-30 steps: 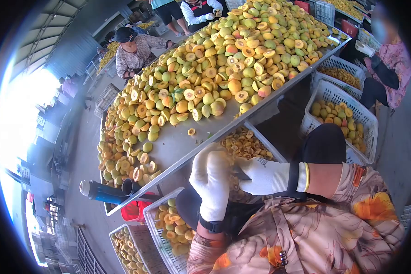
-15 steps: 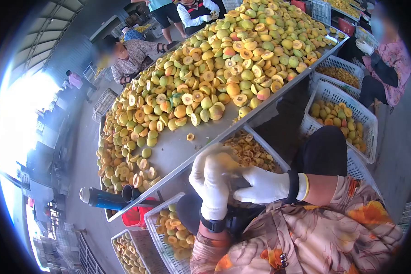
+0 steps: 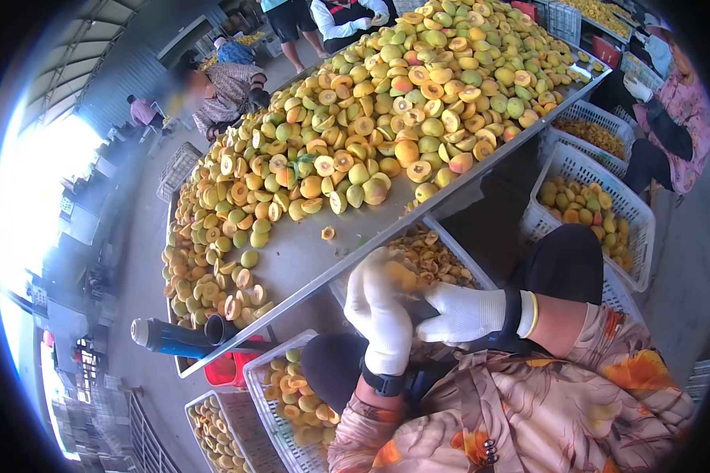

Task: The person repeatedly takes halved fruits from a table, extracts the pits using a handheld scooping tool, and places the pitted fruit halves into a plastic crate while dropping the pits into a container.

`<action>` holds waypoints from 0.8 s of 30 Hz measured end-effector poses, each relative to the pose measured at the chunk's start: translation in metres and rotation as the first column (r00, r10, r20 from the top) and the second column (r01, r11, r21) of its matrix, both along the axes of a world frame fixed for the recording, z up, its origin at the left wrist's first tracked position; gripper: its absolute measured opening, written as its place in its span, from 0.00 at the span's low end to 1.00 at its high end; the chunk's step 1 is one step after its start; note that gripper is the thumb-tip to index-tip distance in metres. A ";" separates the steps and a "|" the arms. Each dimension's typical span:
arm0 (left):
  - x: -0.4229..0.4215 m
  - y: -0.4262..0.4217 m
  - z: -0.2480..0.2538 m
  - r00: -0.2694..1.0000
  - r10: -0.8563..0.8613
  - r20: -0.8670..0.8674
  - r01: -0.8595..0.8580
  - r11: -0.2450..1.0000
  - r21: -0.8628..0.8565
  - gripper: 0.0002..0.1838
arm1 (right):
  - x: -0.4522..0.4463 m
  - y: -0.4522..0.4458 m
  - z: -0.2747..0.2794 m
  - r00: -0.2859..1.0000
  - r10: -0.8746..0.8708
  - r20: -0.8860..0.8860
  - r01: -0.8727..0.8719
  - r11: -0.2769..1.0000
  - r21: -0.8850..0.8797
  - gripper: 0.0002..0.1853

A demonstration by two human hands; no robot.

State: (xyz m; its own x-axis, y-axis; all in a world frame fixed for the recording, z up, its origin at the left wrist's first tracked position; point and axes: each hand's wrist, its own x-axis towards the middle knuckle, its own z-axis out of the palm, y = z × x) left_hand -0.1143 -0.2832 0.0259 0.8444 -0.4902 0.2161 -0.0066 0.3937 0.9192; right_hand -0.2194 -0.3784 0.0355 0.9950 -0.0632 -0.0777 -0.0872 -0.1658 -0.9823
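Note:
My left hand (image 3: 380, 311), in a white knit glove with a dark watch at the wrist, is closed around a yellow-orange peach half (image 3: 401, 276), which is blurred by motion. Close beside it is my right hand (image 3: 467, 311), also gloved, its fingers curled in toward the left hand. Whatever the right fingers hold is hidden. Just beyond both hands, a crate of brownish-yellow fruit scraps (image 3: 442, 258) stands below the table edge. A large heap of halved peaches (image 3: 355, 150) covers much of the metal table (image 3: 296, 256) in front of me.
Crates of peach halves stand at my left (image 3: 252, 378) and right (image 3: 647, 229). A blue cylinder (image 3: 170, 337) lies at the table's near-left corner, above a red container (image 3: 227, 369). A co-worker (image 3: 682, 118) sits at right; others are across the table.
My hands have drawn slightly apart, showing the yellow-orange peach half in the left. The camera view has shifted slightly. A co-worker across the table has moved an arm.

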 end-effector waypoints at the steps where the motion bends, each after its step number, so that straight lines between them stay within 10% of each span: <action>1: 0.003 0.000 -0.001 0.998 -0.042 -0.038 0.042 0.999 -0.001 0.24 | -0.001 -0.002 0.016 0.980 0.049 -0.193 -0.028 0.994 0.108 0.24; 9: 0.017 -0.001 0.003 0.982 -0.116 0.148 0.104 0.991 0.087 0.21 | 0.005 -0.022 -0.013 0.967 0.044 0.250 0.021 0.968 -0.250 0.28; 10: 0.011 -0.006 0.006 0.988 -0.073 0.135 0.068 0.997 0.039 0.21 | 0.002 -0.023 0.028 0.926 0.119 -0.358 -0.098 0.992 0.076 0.29; 13: 0.007 -0.013 0.010 0.998 -0.060 0.008 0.060 0.998 -0.020 0.22 | 0.001 -0.007 0.011 0.998 -0.033 -0.047 0.043 0.972 0.230 0.30; 19: 0.019 -0.010 -0.003 0.974 -0.185 0.129 0.173 0.981 0.092 0.24 | 0.018 -0.018 -0.051 0.903 0.007 0.431 0.108 0.964 -0.242 0.29; 21: 0.026 -0.008 -0.002 0.959 -0.224 0.174 0.200 0.969 0.145 0.26 | 0.014 -0.020 -0.049 0.947 -0.016 0.320 0.077 0.981 -0.180 0.24; 24: 0.043 0.000 0.001 0.885 -0.420 0.200 0.398 0.906 0.143 0.21 | 0.000 -0.022 0.011 0.957 0.155 -0.243 -0.058 0.930 0.364 0.16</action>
